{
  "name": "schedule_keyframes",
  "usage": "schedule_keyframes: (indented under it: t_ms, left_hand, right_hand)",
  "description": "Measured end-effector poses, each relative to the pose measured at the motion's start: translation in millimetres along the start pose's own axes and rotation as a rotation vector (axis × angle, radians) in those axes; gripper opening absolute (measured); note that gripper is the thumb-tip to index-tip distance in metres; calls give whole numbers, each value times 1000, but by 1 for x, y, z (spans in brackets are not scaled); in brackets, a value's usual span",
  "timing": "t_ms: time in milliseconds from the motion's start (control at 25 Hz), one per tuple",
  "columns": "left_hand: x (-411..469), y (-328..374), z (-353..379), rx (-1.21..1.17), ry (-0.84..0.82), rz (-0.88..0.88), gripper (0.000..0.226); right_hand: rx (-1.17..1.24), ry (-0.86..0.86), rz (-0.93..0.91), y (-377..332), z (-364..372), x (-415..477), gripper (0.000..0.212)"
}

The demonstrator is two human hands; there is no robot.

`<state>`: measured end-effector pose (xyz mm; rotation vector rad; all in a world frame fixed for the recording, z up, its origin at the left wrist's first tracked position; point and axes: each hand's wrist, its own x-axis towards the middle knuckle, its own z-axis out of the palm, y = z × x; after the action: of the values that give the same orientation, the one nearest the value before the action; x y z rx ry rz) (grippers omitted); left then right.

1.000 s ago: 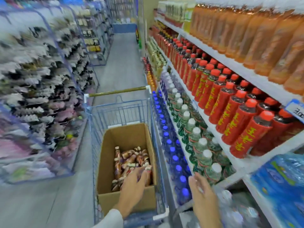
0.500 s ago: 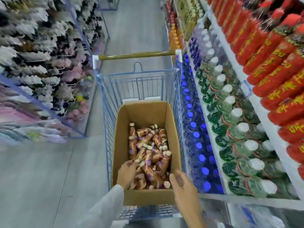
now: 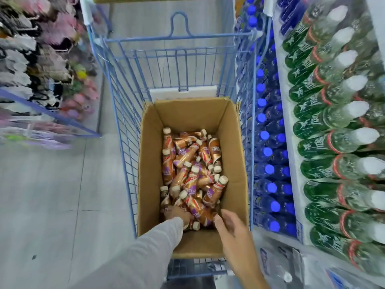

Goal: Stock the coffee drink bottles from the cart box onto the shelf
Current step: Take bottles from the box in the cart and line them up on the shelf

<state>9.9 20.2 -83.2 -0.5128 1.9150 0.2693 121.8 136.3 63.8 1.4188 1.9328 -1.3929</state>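
From the head view, a blue wire cart (image 3: 179, 36) is standing in the aisle, carrying an open cardboard box (image 3: 150, 163) against its near end. The coffee bottles (image 3: 193, 180) are lying jumbled in a heap on the box floor, mostly along its left wall and near edge. The left hand (image 3: 177, 213), in a pale grey sleeve (image 3: 154, 251), is reaching into the near left corner of the box. Its fingers are buried among the bottles, so I cannot tell whether they are gripping one. The right hand (image 3: 231, 226) is hanging at the near right corner, fingers loose and spread, thumb just touching a bottle. The shelf (image 3: 284, 105) is running along the cart's right side, holding green bottles (image 3: 325, 142) above blue-capped bottles (image 3: 268, 170).
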Motion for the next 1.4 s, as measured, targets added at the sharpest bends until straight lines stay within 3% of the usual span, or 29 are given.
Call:
schedule_keyframes:
  t_ms: [120,200,440,640,840,960,1080,1160,1280,1400]
  left_hand:
    - [5,1,18,47,125,-50,104]
    - [6,1,22,60,115,-48,107]
    - [-18,-8,-24,-249,-154,-75,79]
    - [-71,-48,-81,-441,-72,114,73]
    - [-113,-81,-107,-677,2,348,69]
    - [-118,-85,-110,-790,73,327,73]
    - [-117,-82,-113,-773,133,342,82]
    - [-118,-80,-114,-753,151,344,91]
    - [-118,-80,-118,-742,161,388,92]
    - [-126,-79,-122,-756,136,485,78]
  right_hand:
    - [-35,-9,10,-5,4,6,41]
    - [-43,-28,7,-3,5,6,40]
    - [-74,-87,28,-5,8,17,38]
    - [-115,-207,34,-15,37,49,37]
    - [-211,-516,125,-29,119,91,29]
    - [-278,-571,157,-28,170,108,39]
    - [-502,-536,59,-15,202,122,56]
    - [-386,-502,126,-5,208,125,58]
    - [-183,-531,183,1,199,126,43]
    - [23,-573,211,-15,161,112,48]
